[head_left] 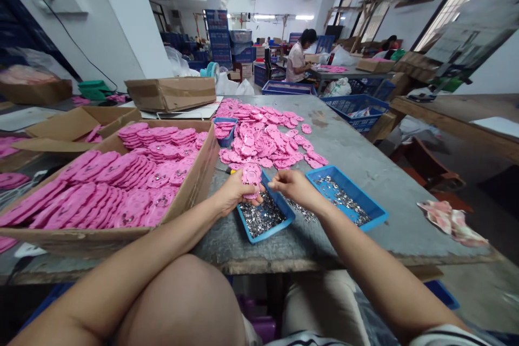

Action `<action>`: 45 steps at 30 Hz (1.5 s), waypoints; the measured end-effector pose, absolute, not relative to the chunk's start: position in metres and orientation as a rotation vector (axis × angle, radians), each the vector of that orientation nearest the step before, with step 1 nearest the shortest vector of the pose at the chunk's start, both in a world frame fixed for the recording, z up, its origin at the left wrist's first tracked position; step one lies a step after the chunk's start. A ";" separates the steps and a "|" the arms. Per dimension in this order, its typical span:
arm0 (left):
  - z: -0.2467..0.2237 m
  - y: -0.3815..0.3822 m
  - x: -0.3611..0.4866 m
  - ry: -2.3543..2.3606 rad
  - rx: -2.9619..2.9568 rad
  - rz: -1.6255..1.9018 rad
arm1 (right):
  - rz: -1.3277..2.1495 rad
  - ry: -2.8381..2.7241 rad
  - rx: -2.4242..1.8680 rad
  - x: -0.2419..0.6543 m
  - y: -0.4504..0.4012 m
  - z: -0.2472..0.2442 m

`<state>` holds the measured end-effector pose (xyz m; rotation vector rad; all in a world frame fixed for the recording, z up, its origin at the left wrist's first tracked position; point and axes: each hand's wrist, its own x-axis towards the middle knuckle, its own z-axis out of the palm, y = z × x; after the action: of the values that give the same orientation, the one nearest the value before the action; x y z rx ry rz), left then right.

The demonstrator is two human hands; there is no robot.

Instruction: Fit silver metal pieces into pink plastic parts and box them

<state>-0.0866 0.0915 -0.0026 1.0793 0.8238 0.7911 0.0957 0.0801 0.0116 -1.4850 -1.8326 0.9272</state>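
My left hand (234, 193) grips a flat pink plastic piece (251, 174) with a scalloped edge, held up over a blue tray (288, 220) of small shiny metal parts (261, 217). Just to the right, my right hand (295, 188) is closed, thumb and fingertips pinched together. Whatever sits in that pinch is too small to make out. A gap separates the right fingertips from the pink piece. Behind the hands lies a loose heap of similar pink pieces (263, 138) on the grey table (357, 165).
On the left a cardboard box (194, 186) holds stacked pink pieces. A second blue tray (375, 216) with metal parts is at the right, with loose parts between the trays. A small blue basket (227, 139) stands by the heap. A crumpled cloth (452, 220) lies near the right edge. Another person (298, 59) sits farther back.
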 end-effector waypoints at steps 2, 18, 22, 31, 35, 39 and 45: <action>-0.002 0.091 -0.086 0.840 1.084 0.819 | 0.776 -2.045 -1.566 0.083 0.082 0.016; 0.003 0.089 -0.083 0.891 1.048 0.793 | 0.222 -2.910 -1.735 0.065 0.079 0.066; 0.002 0.090 -0.083 0.889 1.046 0.793 | 0.208 -2.940 -1.704 0.064 0.080 0.066; -0.001 0.092 -0.084 0.877 1.049 0.762 | 0.202 -2.976 -1.580 0.066 0.082 0.064; -0.002 0.092 -0.084 0.876 1.049 0.745 | 0.204 -2.986 -1.582 0.064 0.081 0.068; -0.004 0.092 -0.085 0.857 1.060 0.732 | 0.237 -2.966 -1.600 0.065 0.083 0.069; 0.002 0.090 -0.085 0.829 0.974 0.802 | 0.457 -2.657 -1.395 0.081 0.090 0.045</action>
<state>-0.0852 0.0897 0.0023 0.9743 0.8288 0.8016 0.0814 0.0903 0.0450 -1.3949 -2.6570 0.4574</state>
